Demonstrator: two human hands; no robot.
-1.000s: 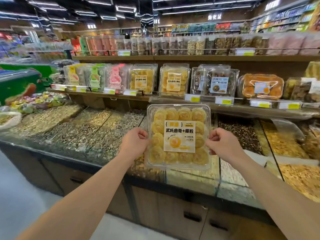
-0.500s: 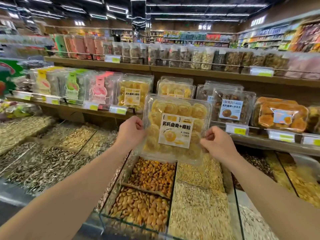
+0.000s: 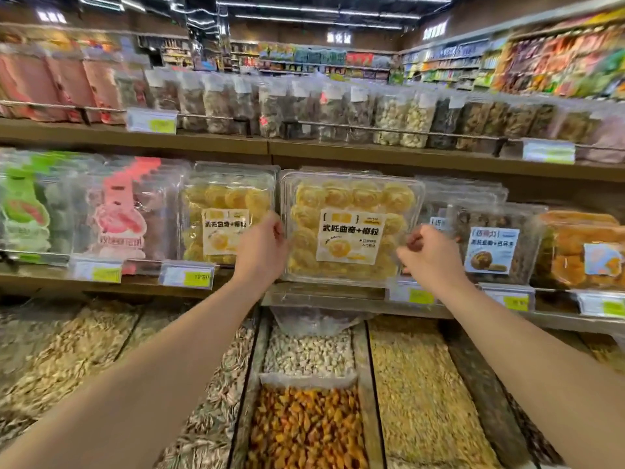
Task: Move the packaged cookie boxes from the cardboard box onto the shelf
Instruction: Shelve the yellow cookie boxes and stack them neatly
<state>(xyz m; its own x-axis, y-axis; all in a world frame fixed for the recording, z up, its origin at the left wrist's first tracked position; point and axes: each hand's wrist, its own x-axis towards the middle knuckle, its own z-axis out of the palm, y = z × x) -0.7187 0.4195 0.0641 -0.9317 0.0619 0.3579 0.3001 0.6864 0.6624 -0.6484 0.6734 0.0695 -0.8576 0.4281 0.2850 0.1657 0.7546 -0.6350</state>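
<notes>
The cookie box (image 3: 350,228) stands upright on the front edge of the middle shelf (image 3: 324,294), between the two hands: the left hand (image 3: 262,252) grips its left edge with curled fingers, while the right hand (image 3: 427,253) sits at its right edge with fingers curled, and I cannot tell whether it touches the box. It is a clear plastic box of round yellow cookies with a white and yellow label on the front. Motion blur softens the picture, the left hand covers the box's left rim, and what stands behind the box is hidden.
</notes>
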